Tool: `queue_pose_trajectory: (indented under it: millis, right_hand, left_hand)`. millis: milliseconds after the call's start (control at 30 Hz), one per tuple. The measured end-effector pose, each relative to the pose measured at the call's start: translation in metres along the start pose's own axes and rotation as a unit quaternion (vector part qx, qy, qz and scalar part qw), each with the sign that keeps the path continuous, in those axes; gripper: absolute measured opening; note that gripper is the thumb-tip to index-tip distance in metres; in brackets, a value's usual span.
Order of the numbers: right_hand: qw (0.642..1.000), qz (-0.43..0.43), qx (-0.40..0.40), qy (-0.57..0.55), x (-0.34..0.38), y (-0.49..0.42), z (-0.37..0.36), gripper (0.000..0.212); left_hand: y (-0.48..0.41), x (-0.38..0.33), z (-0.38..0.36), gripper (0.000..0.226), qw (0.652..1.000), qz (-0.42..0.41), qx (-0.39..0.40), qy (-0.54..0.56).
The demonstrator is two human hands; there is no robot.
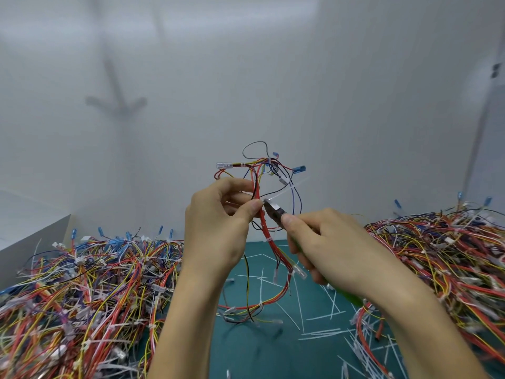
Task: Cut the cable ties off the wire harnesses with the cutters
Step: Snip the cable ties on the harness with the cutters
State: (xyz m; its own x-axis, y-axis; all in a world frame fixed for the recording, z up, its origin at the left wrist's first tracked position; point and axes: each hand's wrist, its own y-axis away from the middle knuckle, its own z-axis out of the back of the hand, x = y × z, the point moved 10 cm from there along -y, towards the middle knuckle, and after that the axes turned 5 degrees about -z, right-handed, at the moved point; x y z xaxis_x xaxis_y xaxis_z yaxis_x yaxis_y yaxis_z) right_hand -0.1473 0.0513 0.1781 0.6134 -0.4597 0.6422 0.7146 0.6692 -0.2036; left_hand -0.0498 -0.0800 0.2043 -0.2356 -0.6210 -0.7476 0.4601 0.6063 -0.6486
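Observation:
My left hand (218, 222) holds up a wire harness (269, 242) of red, yellow and black wires, pinching its red bundle between thumb and fingers. My right hand (328, 247) grips the green-handled cutters (276, 212). Their metal jaws sit at a white cable tie (287, 191) on the bundle, right beside my left thumb. The tie's tail sticks out to the upper right. Another white tie (267, 239) wraps the bundle lower down. The harness's lower end trails onto the green mat (259, 351).
A large heap of harnesses (82, 296) fills the left of the mat, and another heap (448, 263) fills the right. Cut white tie pieces (322, 332) lie scattered on the mat between them. A white wall stands close behind. A grey box edge (32, 242) is at far left.

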Motion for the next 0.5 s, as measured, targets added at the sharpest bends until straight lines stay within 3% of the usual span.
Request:
queue_pose_trajectory:
  millis: [500]
  right_hand:
    - [0.997, 0.016, 0.009, -0.069, -0.0012, -0.0016, -0.0014, 0.056]
  left_hand:
    - [-0.0001, -0.0051, 0.0022, 0.022, 1.0, -0.011, -0.004, 0.021]
